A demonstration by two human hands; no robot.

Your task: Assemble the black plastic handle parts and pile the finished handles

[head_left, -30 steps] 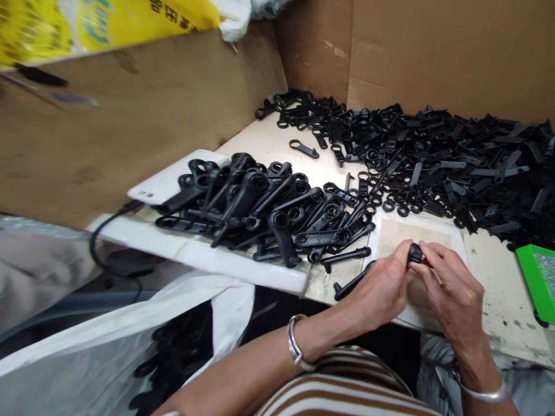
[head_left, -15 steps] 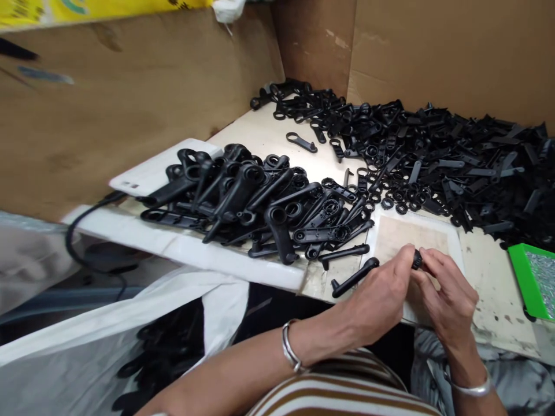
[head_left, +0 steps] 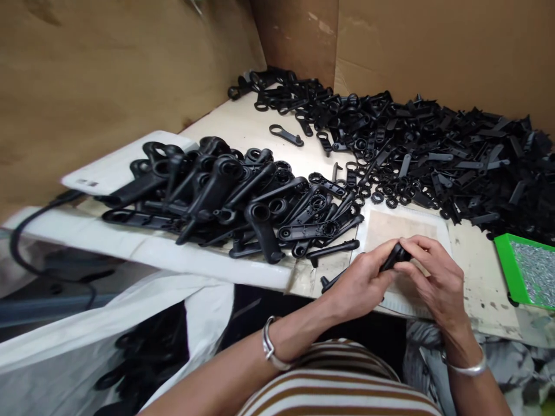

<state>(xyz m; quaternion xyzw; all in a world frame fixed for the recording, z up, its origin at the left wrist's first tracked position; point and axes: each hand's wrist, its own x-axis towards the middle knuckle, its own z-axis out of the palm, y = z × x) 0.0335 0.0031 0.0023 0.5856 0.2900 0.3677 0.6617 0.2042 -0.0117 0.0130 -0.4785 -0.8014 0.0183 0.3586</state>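
Observation:
My left hand (head_left: 358, 284) is closed around a black plastic crank handle (head_left: 389, 259), whose far end sticks out below my palm near the table's front edge. My right hand (head_left: 433, 277) pinches the handle's upper end with thumb and fingers, just above a pale worn mat (head_left: 392, 225). Both hands meet over the front edge of the white table (head_left: 243, 130). A pile of finished black handles (head_left: 225, 193) lies to the left of my hands.
A large heap of small black plastic parts (head_left: 433, 156) covers the back right of the table. A green tray of small metal pieces (head_left: 526, 271) sits at the right. Cardboard walls (head_left: 108, 75) surround the table. A white bag with black parts (head_left: 130, 352) hangs below left.
The view has shifted down and right. My hands have turned the handle, and the knob end that showed between my fingers is now covered by my right fingers.

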